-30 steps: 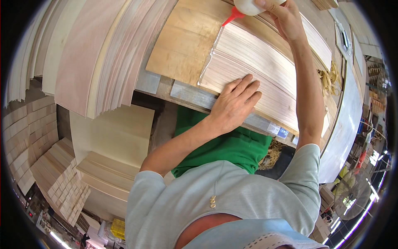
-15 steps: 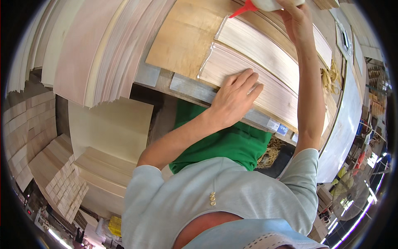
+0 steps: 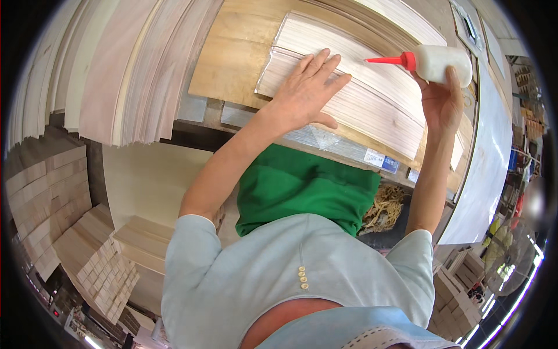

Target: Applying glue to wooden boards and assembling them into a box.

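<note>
The worker's bare left hand (image 3: 305, 93) is positioned palm down, fingers spread, thumb set apart; the bare left forearm (image 3: 232, 154) angles forward and rightward. The bare right hand (image 3: 442, 107) is curled in a grip, thumb forward, its bare forearm (image 3: 430, 180) extended ahead.

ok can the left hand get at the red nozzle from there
Likely yes: the left hand is spread over pale strips, holding nothing, and the red nozzle points toward it from the bottle in the right hand, with nothing visible between.
</note>
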`<state>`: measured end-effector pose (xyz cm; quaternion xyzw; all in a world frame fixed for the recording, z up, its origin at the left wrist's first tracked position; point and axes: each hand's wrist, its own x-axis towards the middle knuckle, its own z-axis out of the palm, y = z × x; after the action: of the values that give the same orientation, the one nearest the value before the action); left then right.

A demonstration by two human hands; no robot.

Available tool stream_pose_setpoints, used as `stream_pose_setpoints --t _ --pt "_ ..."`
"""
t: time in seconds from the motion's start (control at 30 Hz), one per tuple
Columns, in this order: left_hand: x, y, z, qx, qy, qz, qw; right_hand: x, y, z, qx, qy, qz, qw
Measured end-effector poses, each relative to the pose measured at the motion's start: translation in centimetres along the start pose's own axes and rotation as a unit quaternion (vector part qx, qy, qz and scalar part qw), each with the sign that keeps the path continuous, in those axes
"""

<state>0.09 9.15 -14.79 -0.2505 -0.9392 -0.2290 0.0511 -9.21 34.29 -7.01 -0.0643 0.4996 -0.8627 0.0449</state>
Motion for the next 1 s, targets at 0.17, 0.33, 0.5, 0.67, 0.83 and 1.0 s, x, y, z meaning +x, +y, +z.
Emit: stream_pose_setpoints --t 0.17,0.33,0.5,0.67,0.83,1.0 --pt "0.9 1.1 0.4 0.012 -0.006 0.002 1.0 1.0 2.3 3.0 -0.002 -0.059 0.033 0.998" --pt "1.2 1.2 1.0 0.005 -0.015 -0.015 1.0 4.2 6.9 9.1 -0.115 -0.185 0.062 0.974" --pt "1.3 1.1 1.2 -0.008 -0.015 -0.029 0.999 4.5 7.7 13.7 -0.253 -0.247 0.073 0.932" --pt "1.2 1.0 1.4 -0.016 -0.001 -0.028 0.999 4.9 7.8 14.7 -0.269 -0.263 0.086 0.923" --pt "1.0 0.8 1.4 -0.02 0.022 -0.025 0.999 6.0 8.2 14.6 -0.24 -0.289 0.035 0.926" --pt "1.5 1.1 1.4 -0.027 0.025 -0.007 0.999 5.2 5.2 12.8 -0.23 -0.205 -0.028 0.951"
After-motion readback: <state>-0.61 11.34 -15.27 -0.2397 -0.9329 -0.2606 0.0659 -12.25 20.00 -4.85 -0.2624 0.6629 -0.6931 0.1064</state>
